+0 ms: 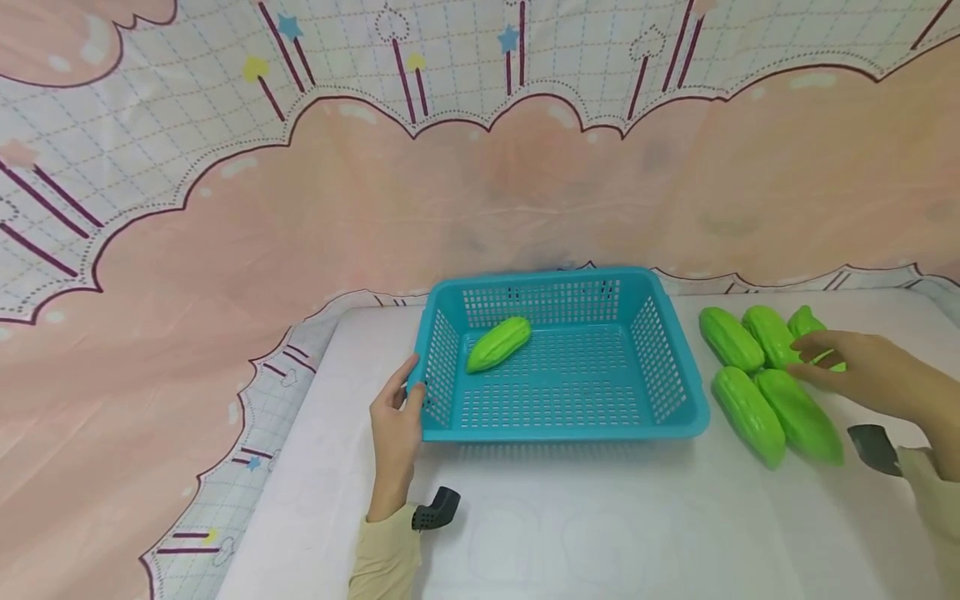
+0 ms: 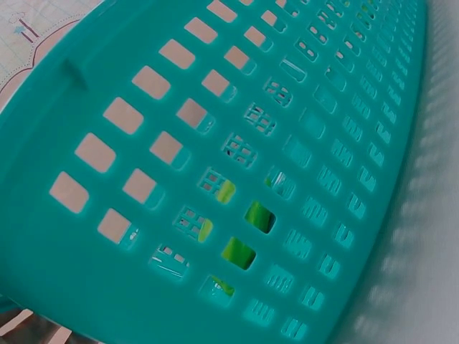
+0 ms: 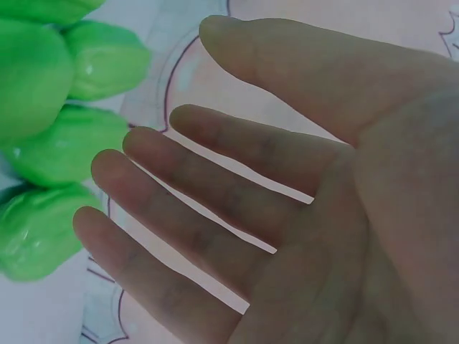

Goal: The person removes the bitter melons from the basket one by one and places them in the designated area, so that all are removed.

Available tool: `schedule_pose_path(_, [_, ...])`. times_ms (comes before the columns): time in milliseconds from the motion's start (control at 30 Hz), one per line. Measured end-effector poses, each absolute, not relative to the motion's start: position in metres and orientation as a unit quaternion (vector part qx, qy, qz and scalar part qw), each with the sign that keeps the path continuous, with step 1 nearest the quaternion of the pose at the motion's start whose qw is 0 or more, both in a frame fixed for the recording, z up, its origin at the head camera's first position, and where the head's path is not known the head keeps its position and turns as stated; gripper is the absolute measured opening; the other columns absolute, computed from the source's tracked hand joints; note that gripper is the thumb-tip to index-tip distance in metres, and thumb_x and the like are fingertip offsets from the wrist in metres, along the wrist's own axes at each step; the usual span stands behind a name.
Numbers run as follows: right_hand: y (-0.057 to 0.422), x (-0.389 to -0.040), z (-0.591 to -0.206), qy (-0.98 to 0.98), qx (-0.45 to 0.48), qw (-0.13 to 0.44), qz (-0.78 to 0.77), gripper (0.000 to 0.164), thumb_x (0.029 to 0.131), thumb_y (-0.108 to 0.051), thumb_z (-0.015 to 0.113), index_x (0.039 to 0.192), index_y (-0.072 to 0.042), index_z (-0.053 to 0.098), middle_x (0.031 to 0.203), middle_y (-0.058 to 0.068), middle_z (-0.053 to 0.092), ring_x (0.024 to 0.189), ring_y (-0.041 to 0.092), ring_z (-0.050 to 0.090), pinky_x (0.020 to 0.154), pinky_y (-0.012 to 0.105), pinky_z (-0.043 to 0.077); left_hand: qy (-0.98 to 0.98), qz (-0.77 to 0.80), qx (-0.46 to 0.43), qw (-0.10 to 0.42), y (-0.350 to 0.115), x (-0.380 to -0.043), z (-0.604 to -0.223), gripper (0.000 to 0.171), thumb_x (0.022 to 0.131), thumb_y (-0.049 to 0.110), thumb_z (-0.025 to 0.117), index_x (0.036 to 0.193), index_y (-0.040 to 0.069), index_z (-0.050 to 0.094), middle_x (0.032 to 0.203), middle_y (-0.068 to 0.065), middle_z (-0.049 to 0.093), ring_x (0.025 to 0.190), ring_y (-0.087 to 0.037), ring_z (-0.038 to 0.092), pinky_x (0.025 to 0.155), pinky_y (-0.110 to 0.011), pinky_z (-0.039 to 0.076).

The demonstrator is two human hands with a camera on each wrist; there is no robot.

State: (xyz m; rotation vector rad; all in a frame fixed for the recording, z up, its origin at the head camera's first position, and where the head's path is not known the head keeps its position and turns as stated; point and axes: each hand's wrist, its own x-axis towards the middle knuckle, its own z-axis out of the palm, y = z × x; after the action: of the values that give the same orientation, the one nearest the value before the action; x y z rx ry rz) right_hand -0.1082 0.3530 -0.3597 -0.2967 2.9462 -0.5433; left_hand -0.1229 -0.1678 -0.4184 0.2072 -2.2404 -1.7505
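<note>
My left hand [image 1: 397, 421] grips the left rim of a blue plastic basket [image 1: 558, 435], thumb and fingers round its edge. Inside the basket, toward the left, lies one long green ribbed vegetable [image 1: 498, 344]. The left wrist view looks at the basket's slotted wall [image 2: 57, 265], with bits of green showing through the holes. Over to the right, my right hand [image 1: 862, 371] hovers at a group of similar green vegetables [image 1: 748, 415], nearest the small one [image 1: 806, 320] at the back. The right wrist view has this hand's fingers [image 3: 208, 193] spread and holding nothing.
Several green vegetables [image 3: 61, 147] lie close together on the white tabletop [image 1: 570, 525], right of the basket. A patterned cloth [image 1: 525, 192] with pink cloud shapes hangs behind the table and down its left side.
</note>
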Motion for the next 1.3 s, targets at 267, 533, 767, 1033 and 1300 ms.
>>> schedule_pose_path(267, [0.333,-0.12,-0.352,0.974,-0.105,0.068,-0.19,0.045,0.098,-0.025,0.061,0.124,0.011,0.057,0.11,0.025,0.067,0.098,0.04,0.065,0.081,0.058,0.051,-0.776,-0.61,0.07,0.142,-0.169,-0.124,-0.419,0.043,0.099,0.008,0.05,0.141,0.013,0.056,0.152,-0.009,0.046,0.143,-0.025,0.039,0.115,-0.047,0.035])
schedule_pose_path(533, [0.313,-0.129,-0.347,0.97,-0.124,0.059,-0.201,0.046,0.096,-0.023,0.065,0.126,0.01,0.056,0.113,0.022,0.067,0.102,0.04,0.064,0.085,0.059,0.051,-0.771,-0.617,0.067,0.143,-0.168,-0.122,-0.416,0.043,0.098,0.007,0.05,0.141,0.011,0.056,0.152,-0.012,0.046,0.141,-0.026,0.042,0.113,-0.049,0.037])
schedule_pose_path(767, [0.295,-0.136,-0.342,0.964,-0.143,0.055,-0.216,0.043,0.095,-0.019,0.065,0.125,0.011,0.057,0.115,0.024,0.066,0.101,0.037,0.064,0.086,0.056,0.053,-0.769,-0.619,0.067,0.142,-0.168,-0.121,-0.417,0.043,0.099,0.007,0.051,0.141,0.012,0.057,0.151,-0.009,0.047,0.141,-0.027,0.041,0.112,-0.049,0.038])
schedule_pose_path(1033, [0.274,-0.145,-0.338,0.962,-0.169,0.038,-0.213,0.037,0.094,-0.019,0.067,0.119,0.008,0.061,0.11,0.019,0.069,0.098,0.033,0.065,0.082,0.05,0.055,-0.769,-0.62,0.065,0.142,-0.169,-0.121,-0.418,0.043,0.098,0.007,0.051,0.14,0.013,0.057,0.151,-0.01,0.047,0.139,-0.027,0.044,0.11,-0.05,0.04])
schedule_pose_path(1300, [0.257,-0.15,-0.332,0.961,-0.172,0.043,-0.213,0.04,0.093,-0.018,0.067,0.123,0.008,0.06,0.114,0.021,0.068,0.1,0.035,0.065,0.083,0.051,0.055,-0.77,-0.617,0.059,0.152,-0.168,-0.12,-0.417,0.043,0.097,0.004,0.051,0.139,0.008,0.058,0.15,-0.013,0.047,0.143,-0.031,0.039,0.114,-0.053,0.034])
